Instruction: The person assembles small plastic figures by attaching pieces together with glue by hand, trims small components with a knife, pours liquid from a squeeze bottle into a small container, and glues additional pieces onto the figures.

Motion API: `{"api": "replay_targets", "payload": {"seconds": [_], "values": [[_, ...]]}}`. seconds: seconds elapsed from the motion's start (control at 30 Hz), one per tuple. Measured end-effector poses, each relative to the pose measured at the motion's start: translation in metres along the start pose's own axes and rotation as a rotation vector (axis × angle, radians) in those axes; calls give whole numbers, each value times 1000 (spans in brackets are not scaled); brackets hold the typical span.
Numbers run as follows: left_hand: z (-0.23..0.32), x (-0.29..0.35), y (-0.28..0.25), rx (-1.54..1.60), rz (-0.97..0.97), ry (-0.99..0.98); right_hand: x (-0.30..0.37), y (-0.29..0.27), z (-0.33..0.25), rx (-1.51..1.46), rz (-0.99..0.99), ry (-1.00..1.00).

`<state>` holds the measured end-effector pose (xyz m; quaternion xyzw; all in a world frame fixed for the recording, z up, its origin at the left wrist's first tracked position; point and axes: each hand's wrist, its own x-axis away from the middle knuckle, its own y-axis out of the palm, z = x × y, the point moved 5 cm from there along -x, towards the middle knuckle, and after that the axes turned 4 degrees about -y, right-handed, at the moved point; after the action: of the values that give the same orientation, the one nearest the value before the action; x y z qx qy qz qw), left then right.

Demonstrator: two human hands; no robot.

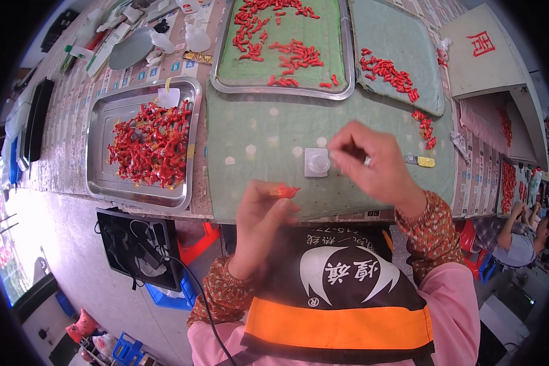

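Observation:
My left hand (261,210) is closed, pinching a small glossy red piece (285,191) with a yellowish end between thumb and fingers, just above the front of the green cloth (250,134). Up and to the right, my right hand (372,163) has its thumb and fingertips drawn together in a pinch. Whatever those fingertips hold, if anything, is too small to make out. Close to their left a small see-through round cup (318,161) rests on a white square (310,173) on the cloth; hand and cup look apart.
A metal tray (94,146) at left holds a heap of red and yellowish pieces. Matte red pieces lie on a green-lined tray (341,94) and a green board (430,73) behind. A yellow-handled tool (426,161) lies at right. Another person (515,238) sits far right.

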<state>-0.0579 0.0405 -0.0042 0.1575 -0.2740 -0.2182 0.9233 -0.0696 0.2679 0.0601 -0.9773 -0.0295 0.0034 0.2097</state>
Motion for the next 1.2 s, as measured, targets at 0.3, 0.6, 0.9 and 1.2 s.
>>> {"api": "replay_targets", "payload": {"seconds": [0.3, 0.6, 0.9, 1.2], "values": [[3, -3, -22, -141, 143, 140, -115, -13, 35, 549, 239, -343], [8, -5, -21, -119, 165, 149, -145, 5, 51, 723, 172, -394], [5, -8, -20, -157, 192, 116, -151, 8, 60, 682, 186, -406], [6, -8, -24, -390, 229, 174, -147, -2, 64, 770, 147, -366]]}}
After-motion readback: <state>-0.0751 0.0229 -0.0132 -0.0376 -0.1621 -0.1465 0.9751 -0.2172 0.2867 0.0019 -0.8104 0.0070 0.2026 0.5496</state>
